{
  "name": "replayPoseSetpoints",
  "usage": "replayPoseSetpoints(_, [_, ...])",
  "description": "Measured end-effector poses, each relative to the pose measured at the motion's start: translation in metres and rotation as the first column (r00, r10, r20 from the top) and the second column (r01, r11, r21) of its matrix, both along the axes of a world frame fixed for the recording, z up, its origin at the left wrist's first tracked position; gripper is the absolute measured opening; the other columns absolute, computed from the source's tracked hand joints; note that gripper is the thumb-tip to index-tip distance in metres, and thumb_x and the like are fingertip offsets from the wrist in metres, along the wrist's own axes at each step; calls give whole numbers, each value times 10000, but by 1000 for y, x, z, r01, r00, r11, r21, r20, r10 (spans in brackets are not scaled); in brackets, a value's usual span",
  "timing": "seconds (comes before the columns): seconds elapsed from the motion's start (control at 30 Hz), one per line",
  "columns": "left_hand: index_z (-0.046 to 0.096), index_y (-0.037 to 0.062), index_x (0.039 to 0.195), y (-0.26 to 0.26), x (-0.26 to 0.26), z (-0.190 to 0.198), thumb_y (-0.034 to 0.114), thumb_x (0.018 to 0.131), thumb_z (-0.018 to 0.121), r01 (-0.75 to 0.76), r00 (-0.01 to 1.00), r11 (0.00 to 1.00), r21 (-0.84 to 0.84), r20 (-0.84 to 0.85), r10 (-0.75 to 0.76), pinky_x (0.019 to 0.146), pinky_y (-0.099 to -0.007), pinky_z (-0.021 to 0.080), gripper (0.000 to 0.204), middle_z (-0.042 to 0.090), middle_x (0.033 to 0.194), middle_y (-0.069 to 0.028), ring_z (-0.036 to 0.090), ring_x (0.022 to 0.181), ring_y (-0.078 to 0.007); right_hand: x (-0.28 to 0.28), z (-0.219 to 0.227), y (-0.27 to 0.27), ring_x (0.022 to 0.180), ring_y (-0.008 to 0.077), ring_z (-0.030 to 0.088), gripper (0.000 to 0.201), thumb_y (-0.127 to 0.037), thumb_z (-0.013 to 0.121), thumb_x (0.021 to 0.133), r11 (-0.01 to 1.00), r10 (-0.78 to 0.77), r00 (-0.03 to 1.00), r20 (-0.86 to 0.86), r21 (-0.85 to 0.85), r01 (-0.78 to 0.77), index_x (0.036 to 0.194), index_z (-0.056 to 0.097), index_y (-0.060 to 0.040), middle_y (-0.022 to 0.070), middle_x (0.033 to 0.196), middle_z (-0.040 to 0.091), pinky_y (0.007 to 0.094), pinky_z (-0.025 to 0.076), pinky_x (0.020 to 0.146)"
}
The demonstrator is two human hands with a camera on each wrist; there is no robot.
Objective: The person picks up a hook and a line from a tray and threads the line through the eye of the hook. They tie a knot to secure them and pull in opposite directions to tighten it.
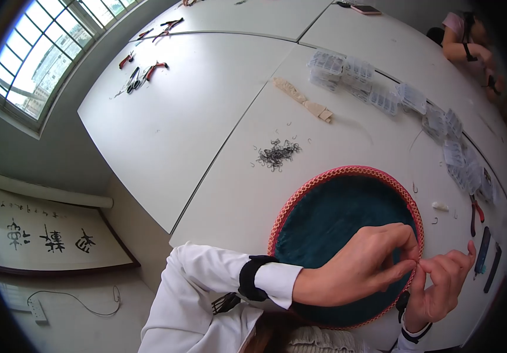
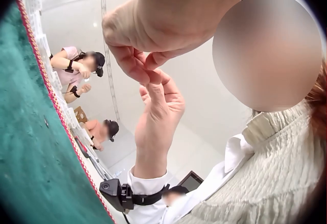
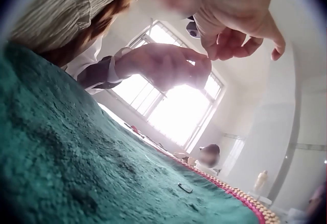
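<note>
Over the right rim of a round tray (image 1: 336, 200) lined with dark green cloth, my two hands meet at the fingertips. The left hand (image 1: 353, 267) reaches across the tray, thumb and index finger pinched together. My right hand (image 1: 442, 285) pinches at the same spot, its little finger raised. Whatever tiny thing they hold is hidden by the fingertips; I cannot tell its kind. In the right wrist view, a small dark fish hook (image 3: 185, 188) lies on the green cloth below the hands. A pile of dark fish hooks (image 1: 277, 154) lies on the table beyond the tray.
Clear compartment boxes (image 1: 383, 100) line the table's far right side. A beige strip (image 1: 303, 101) lies near them. Red-handled pliers (image 1: 476, 215) and dark slim tools (image 1: 483, 250) lie right of the tray. More pliers (image 1: 156, 72) are at far left. Another person (image 1: 468, 41) sits across.
</note>
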State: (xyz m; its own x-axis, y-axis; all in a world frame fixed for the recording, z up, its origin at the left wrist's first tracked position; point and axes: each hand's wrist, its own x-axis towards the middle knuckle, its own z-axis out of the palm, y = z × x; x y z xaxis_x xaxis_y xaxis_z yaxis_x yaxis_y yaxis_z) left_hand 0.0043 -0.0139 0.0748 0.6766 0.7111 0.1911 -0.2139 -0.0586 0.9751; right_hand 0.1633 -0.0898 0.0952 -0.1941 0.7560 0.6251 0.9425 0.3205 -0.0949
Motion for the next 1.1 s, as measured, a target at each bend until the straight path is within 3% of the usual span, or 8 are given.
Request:
replayPoseSetpoints(0.1, [502,-5,860,2,-3,5,73,836,578,30,999,993,-115,-28,-34,462,-208,439,112,556,780,-51,566,557,-86,5,-1,0,735,246,480,141,5,636,675,1000,-9,997,77,3,9,795,570,-29,61,744,524,576,319,930])
replayPoseSetpoints(0.17, [506,-1,867,0,-1,6,96,855,574,65,996,954,-294,-39,-80,454,-181,402,119,560,758,-24,539,550,-48,7,1,1,733,197,497,152,-96,696,671,998,26,999,-21,-49,-27,801,621,-76,11,792,562,571,294,946])
replayPoseSetpoints(0.27, [489,-8,888,2,-2,11,56,864,550,57,988,864,-500,-98,-122,518,-192,426,91,550,822,-39,544,602,-73,11,3,6,718,173,507,256,-148,752,622,996,28,981,-190,-75,-43,853,647,-115,-20,823,597,506,318,924])
replayPoseSetpoints(0.4, [490,-12,815,0,2,6,36,844,560,13,999,868,-496,-27,-30,465,-211,443,90,528,796,-73,538,551,-103,15,1,6,697,148,506,266,-146,759,586,998,56,983,-174,-8,-58,837,672,-136,-45,809,587,504,313,916])
replayPoseSetpoints(0.5, [487,-8,847,-1,1,5,70,856,576,42,999,863,-504,1,-47,506,-188,415,119,556,759,-34,529,570,-58,14,-4,7,695,149,513,248,-140,752,565,997,74,984,-164,42,-68,799,671,-136,-48,779,578,521,318,903])
replayPoseSetpoints(0.7, [484,-12,839,-2,1,3,57,854,572,47,997,870,-492,-32,-72,508,-189,419,113,561,769,-38,526,567,-59,14,-4,9,659,165,510,175,-138,745,552,999,49,987,-154,13,-48,714,679,-144,-53,685,576,530,319,915])
replayPoseSetpoints(1.1, [483,-12,774,-2,3,6,23,816,570,22,995,853,-522,-72,-70,433,-200,425,102,531,757,-77,514,500,-89,13,-5,9,649,169,508,180,-123,734,543,998,53,991,-126,20,-51,714,678,-142,-51,682,574,548,324,906])
